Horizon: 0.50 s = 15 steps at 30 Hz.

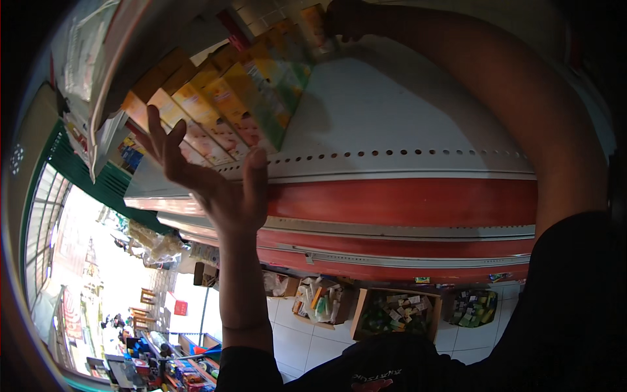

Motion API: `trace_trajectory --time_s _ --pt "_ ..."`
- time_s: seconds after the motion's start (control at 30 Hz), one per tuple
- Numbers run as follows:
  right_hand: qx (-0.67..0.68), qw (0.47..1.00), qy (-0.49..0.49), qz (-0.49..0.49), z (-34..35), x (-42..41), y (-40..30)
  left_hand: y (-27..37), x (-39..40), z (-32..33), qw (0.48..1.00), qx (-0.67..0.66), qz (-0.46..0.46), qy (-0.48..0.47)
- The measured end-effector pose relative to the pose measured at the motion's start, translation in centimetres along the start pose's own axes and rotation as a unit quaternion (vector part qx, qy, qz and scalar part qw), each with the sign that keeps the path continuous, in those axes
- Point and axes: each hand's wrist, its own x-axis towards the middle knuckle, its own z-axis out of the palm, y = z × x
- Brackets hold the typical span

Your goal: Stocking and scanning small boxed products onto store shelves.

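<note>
A row of yellow cartons (228,105) printed with baby pictures stands on a grey metal shelf (392,112), towards its left end. My left hand (210,171) is raised in front of these cartons, palm up and fingers spread, with nothing in it. At the back of the shelf, my right hand (349,22) is curled at the side of a single yellow carton (314,27), just right of the row. That spot is dark, and part of this carton is hidden by the hand. Some cartons at the row's end have green lower parts.
Red-fronted shelf edges (401,201) run below. On the tiled floor (318,345) stand an open cardboard box (360,313) of small packs and another box (325,321) of tubes. A bright doorway (83,235) opens at left, with goods on a rack (171,362) below it.
</note>
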Motion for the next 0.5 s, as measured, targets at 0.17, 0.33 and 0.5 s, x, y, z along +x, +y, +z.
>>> trace_trajectory --time_s 0.17,0.33,0.5 --pt "0.089 0.993 -0.008 -0.071 25.8 -18.3 -10.3 -2.6 -4.1 -0.2 0.995 0.051 -0.023 -0.084" --pt "0.088 0.991 0.039 -0.093 29.5 -34.8 -11.4 0.7 -4.1 -2.3 0.997 0.015 -0.053 -0.046" --pt "0.092 0.987 0.063 -0.115 32.0 -40.0 -9.4 0.6 -3.9 -1.6 0.998 0.01 -0.034 -0.053"
